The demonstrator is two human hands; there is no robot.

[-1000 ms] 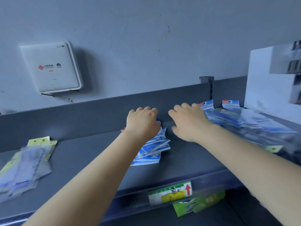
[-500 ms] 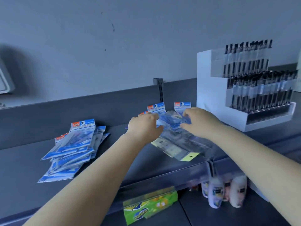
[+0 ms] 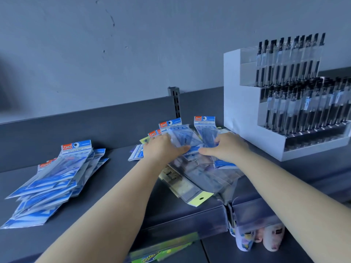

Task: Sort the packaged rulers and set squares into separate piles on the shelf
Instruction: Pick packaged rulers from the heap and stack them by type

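Since half a second ago, both hands have been brought closer together on the mixed heap, and the view has been shifted only slightly, with the sorted pile kept at the left. The left hand (image 3: 161,149) is laid on the mixed heap of packets (image 3: 191,168), its fingers curled over a blue-headed packet (image 3: 181,137) and its thumb stretched toward the right. The right hand (image 3: 226,147) is set just beside it, fingers bent down onto a second blue-headed packet (image 3: 206,130); whether that packet is actually pinched cannot be told, since the fingertips are hidden. Both packets are tilted up against the back panel (image 3: 114,122) of the shelf (image 3: 117,183).

Beneath the hands, clear packets with yellow headers (image 3: 199,199) are seen fanned toward the shelf's front edge, 1 of them holding a ruler-like strip. Well apart to the left, a pile of blue geometric packets (image 3: 55,181) is spread on the same shelf, the top one marked "GEOMETRIC".

To the right of the heap, a white tiered display of black pens (image 3: 292,95) is stood on the shelf, near the right hand. On the level below, small patterned bottles (image 3: 266,238) and a green packet (image 3: 161,253) are visible, blurred.
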